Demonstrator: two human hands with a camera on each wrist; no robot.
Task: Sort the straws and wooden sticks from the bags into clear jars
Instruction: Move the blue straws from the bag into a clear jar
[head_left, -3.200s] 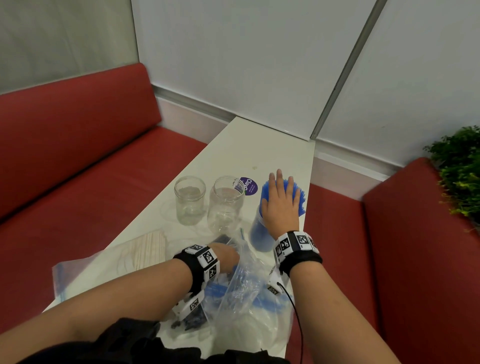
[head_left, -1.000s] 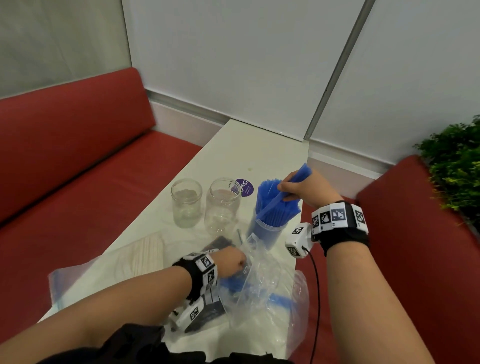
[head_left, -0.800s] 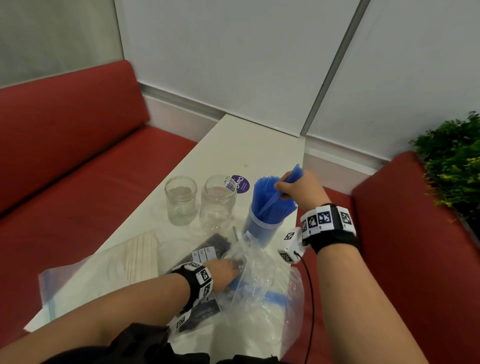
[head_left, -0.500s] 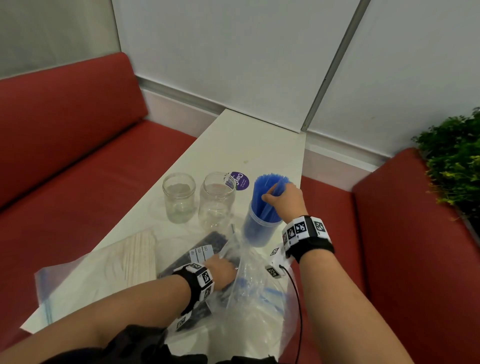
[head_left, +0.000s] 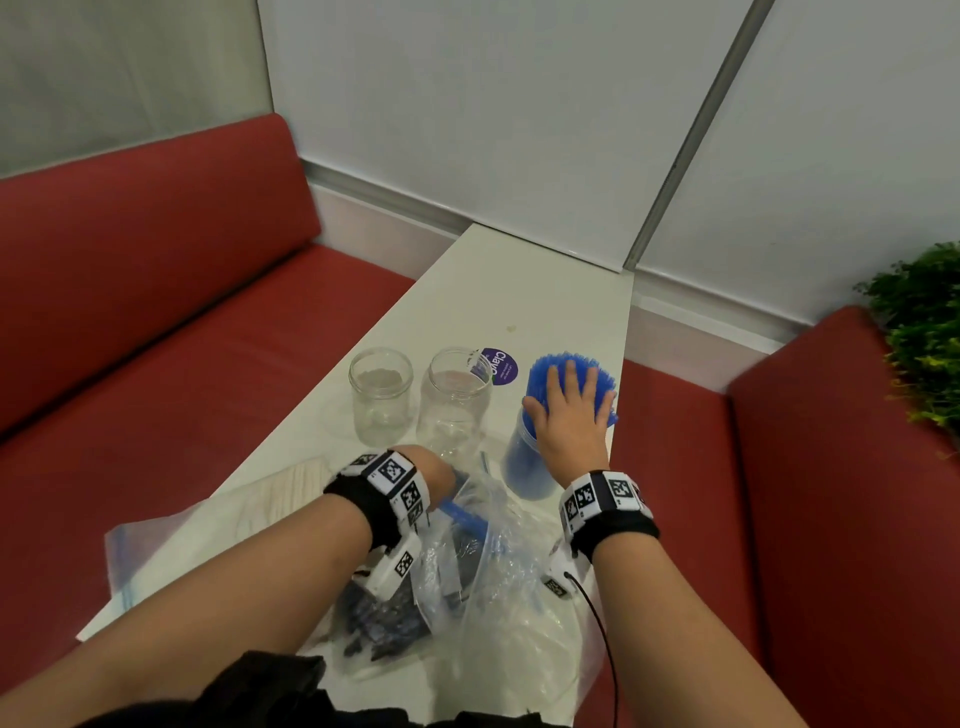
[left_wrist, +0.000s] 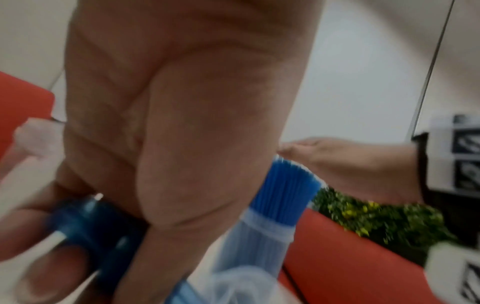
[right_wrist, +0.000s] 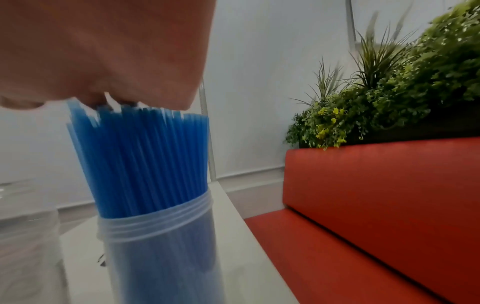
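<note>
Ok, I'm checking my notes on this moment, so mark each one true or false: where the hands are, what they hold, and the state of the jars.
1. The right hand lies flat on top of the blue straws. True.
2. The left hand is empty. False: it grips blue straws from the clear bag.
3. Both glass jars hold wooden sticks. False: both are empty; the wooden sticks are still bagged.
4. The blue straws stand upright in a plastic jar. True.

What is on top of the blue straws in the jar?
The right hand lies flat, fingers straight, on the tips of the blue straws standing in the jar. The tips under the palm are hidden.
</note>
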